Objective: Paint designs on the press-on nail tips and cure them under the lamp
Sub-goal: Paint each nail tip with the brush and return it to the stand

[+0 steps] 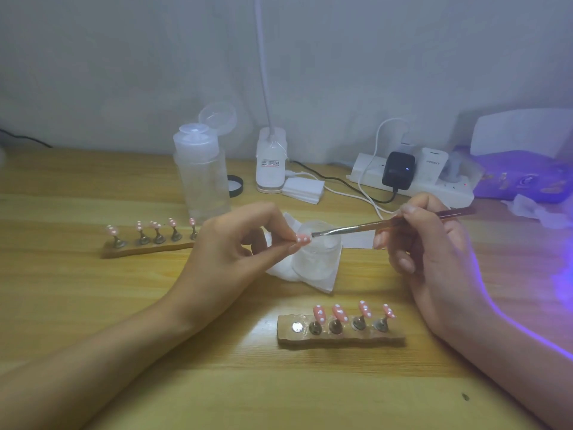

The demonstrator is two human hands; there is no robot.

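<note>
Holding one nail tip (304, 239), one brush (356, 228)

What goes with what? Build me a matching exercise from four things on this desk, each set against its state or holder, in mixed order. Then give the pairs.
Things
1. brush
2. near stand
3. clear bottle
4. dotted nail tip

States
A. cap flipped open
B. pinched by the left hand
C. held by the right hand
D. carries four tips, with one bare metal disc

Pairs: 1-C, 2-D, 3-A, 4-B
</note>
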